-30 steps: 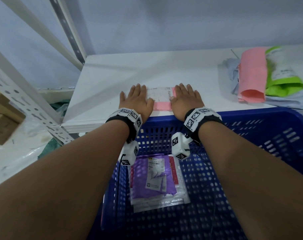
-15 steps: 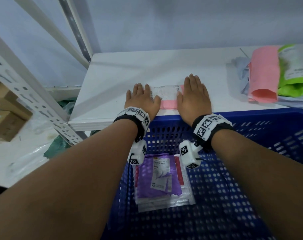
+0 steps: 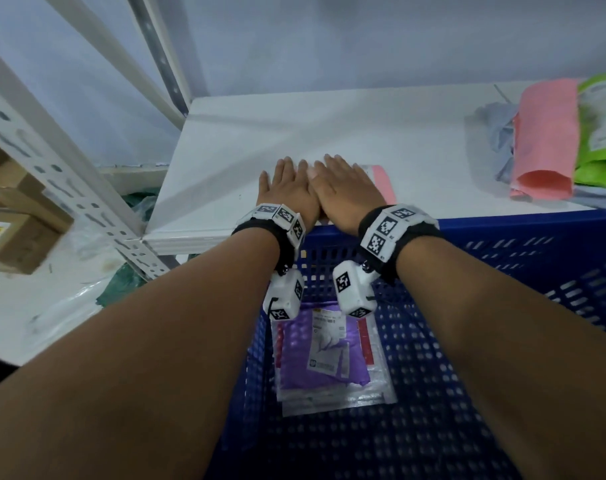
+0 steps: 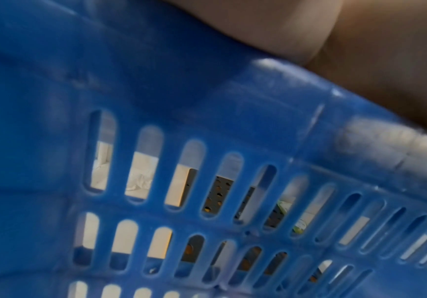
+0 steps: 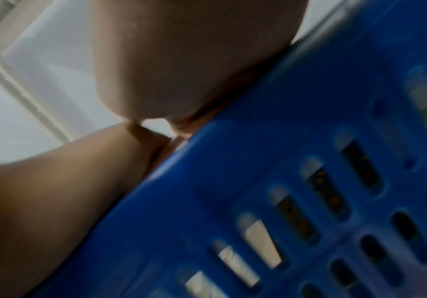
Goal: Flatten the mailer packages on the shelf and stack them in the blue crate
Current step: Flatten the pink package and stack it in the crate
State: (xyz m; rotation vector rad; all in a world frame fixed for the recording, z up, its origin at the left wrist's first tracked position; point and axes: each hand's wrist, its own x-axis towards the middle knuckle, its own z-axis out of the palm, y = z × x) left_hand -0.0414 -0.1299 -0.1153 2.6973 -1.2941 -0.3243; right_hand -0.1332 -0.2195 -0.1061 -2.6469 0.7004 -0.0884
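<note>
A pink mailer [image 3: 384, 183] lies flat on the white shelf [image 3: 329, 133], mostly hidden under my hands. My left hand [image 3: 287, 188] and right hand [image 3: 343, 188] press on it side by side, fingers straight, palms down, the right partly over the left. Just in front of the shelf stands the blue crate [image 3: 502, 237]; on its floor lies a stack of flat mailers with a purple one [image 3: 322, 355] on top. Both wrist views show only blurred crate wall [image 4: 207, 121] [image 5: 309, 141] and the undersides of my hands.
A pile of mailers lies at the shelf's right end: a pink one [image 3: 544, 140], a green one [image 3: 599, 133] and grey ones beneath. A perforated white upright [image 3: 69, 188] stands at the left, with cardboard boxes [image 3: 14, 233] beyond it.
My hands were apart at the mailer's two ends; now they have slid together, the right hand overlapping the left. The mailer's label is covered and only its pink right edge shows.
</note>
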